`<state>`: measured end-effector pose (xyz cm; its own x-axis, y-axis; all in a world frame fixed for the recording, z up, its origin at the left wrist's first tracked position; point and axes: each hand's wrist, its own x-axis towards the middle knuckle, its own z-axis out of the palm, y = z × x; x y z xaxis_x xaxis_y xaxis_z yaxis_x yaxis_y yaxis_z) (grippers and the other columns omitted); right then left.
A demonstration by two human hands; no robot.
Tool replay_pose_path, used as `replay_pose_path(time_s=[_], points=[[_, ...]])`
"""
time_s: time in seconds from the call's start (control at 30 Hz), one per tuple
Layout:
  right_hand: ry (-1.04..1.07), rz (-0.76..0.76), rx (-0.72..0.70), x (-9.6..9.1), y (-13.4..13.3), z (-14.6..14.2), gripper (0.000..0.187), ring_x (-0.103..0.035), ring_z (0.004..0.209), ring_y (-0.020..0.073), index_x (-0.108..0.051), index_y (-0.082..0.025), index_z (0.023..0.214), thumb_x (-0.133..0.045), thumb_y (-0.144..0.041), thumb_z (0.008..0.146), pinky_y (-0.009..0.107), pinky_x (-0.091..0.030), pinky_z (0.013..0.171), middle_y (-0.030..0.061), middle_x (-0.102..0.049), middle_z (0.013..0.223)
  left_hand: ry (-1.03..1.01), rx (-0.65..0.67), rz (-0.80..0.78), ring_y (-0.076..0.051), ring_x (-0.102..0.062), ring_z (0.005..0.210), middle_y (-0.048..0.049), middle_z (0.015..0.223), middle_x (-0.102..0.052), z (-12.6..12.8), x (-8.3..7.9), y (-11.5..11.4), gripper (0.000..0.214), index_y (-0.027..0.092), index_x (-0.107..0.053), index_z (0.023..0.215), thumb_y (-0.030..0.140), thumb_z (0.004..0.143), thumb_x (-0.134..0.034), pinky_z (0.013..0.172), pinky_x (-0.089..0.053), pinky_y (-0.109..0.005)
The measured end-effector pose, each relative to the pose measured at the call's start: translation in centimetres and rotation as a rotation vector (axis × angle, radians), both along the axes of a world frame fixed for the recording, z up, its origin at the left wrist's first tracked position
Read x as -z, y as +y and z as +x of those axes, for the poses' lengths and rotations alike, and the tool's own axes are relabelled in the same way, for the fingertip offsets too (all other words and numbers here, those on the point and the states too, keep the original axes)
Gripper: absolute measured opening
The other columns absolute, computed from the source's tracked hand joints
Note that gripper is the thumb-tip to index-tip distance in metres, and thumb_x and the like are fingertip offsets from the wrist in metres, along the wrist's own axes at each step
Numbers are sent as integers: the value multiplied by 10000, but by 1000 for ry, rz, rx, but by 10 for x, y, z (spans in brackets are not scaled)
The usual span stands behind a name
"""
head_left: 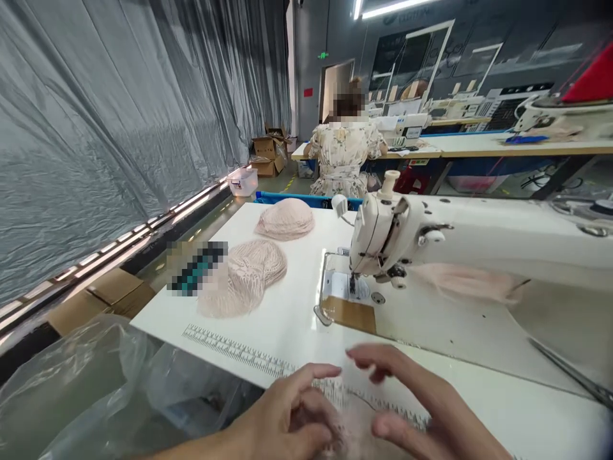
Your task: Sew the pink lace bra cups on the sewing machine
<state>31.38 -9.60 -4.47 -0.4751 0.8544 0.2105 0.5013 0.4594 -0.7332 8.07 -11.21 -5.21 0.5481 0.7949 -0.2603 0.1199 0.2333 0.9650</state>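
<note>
Pink lace cups point(242, 278) lie left on the white counter point(287, 326). At its near edge I see my left hand point(287, 418) pinching a blurry pale lace piece point(352, 425), right hand point(421, 409) pinching its other side. Sewing machine point(431, 236) stands right, behind.

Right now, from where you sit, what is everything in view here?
sewing machine: one, white, right of centre
table: one, white, beneath the machine
lace piles: two, pale pink, left of the machine
ruler strip: one, black marks, table's near edge
plastic bag: one, clear, lower left
cardboard boxes: several, brown, by the grey curtain
person: one, floral dress, seated ahead
pink piece: one, pale, blurred, between the hands
left hand: near edge, touching the piece
right hand: beside it, grip unclear
</note>
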Motion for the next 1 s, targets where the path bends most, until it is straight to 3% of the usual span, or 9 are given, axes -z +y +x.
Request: replay_pose_path(time_s=[0.03, 0.1, 0.2, 0.27, 0.37, 0.53, 0.7, 0.83, 1.0], points=[[75, -181, -44, -1, 4, -4, 556, -612, 954, 212, -568, -260, 1211, -603, -635, 802, 275, -517, 792, 57, -636, 1125, 13, 60, 50, -124, -618, 749, -22, 885, -693, -2, -7, -6, 591, 201, -428, 1340, 116, 774, -574, 710, -452, -220], [198, -590, -278, 0, 4, -14, 570, -598, 839, 186, -649, -209, 1045, -685, -663, 702, 244, -484, 725, 29, -660, 927, 54, 128, 149, -144, -643, 798, -30, 897, -728, -7, -16, -17, 554, 207, -477, 1323, 85, 788, -547, 782, -466, -249], [209, -899, -441, 6, -14, -29, 454, -447, 594, 92, -663, -154, 789, -803, -549, 616, 182, -340, 534, -56, -512, 630, 128, 128, 194, -133, -644, 745, -21, 861, -739, -15, -16, -31, 435, 208, -592, 1218, 82, 804, -544, 733, -465, -224], [122, -891, -377, 12, -33, -33, 352, -425, 608, 86, -670, -161, 806, -820, -430, 635, 179, -315, 538, -62, -494, 653, 154, 117, 148, -117, -621, 687, -18, 840, -734, -20, -10, -41, 376, 202, -628, 1169, 103, 815, -550, 678, -453, -206], [66, -886, -309, 23, -57, -33, 175, -502, 694, 122, -674, -173, 803, -710, -340, 764, 204, -380, 627, -29, -554, 723, 123, 138, -23, -110, -598, 686, -9, 843, -710, -25, 4, -53, 399, 201, -629, 1170, 142, 775, -634, 687, -456, -208], [105, -831, -386, 35, -72, -26, 259, -486, 718, 130, -611, -171, 741, -591, -391, 877, 226, -384, 668, -22, -519, 732, 179, 191, -326, -89, -524, 599, 36, 672, -618, -32, 30, -69, 491, 165, -726, 979, 315, 533, -866, 574, -401, -170], [140, -860, -385, 36, -77, -24, 301, -498, 704, 134, -557, -170, 683, -579, -390, 888, 237, -387, 673, -16, -526, 723, 177, 239, -309, -102, -528, 599, 12, 642, -625, -38, 37, -76, 409, 155, -765, 762, 475, 523, -851, 577, -404, -184], [171, -920, -404, 39, -80, -30, 295, -483, 694, 133, -542, -173, 705, -580, -411, 875, 230, -374, 650, -19, -505, 712, 155, 262, -270, -122, -545, 633, 3, 681, -648, -39, 40, -75, 488, 169, -772, 758, 536, 448, -863, 610, -423, -197], [117, -917, -371, 45, -78, -26, 305, -428, 681, 125, -487, -184, 680, -569, -402, 877, 228, -340, 629, -30, -456, 702, 128, 295, -275, -109, -531, 601, 3, 654, -638, -49, 45, -71, 423, 175, -775, 754, 524, 524, -843, 598, -406, -194]])
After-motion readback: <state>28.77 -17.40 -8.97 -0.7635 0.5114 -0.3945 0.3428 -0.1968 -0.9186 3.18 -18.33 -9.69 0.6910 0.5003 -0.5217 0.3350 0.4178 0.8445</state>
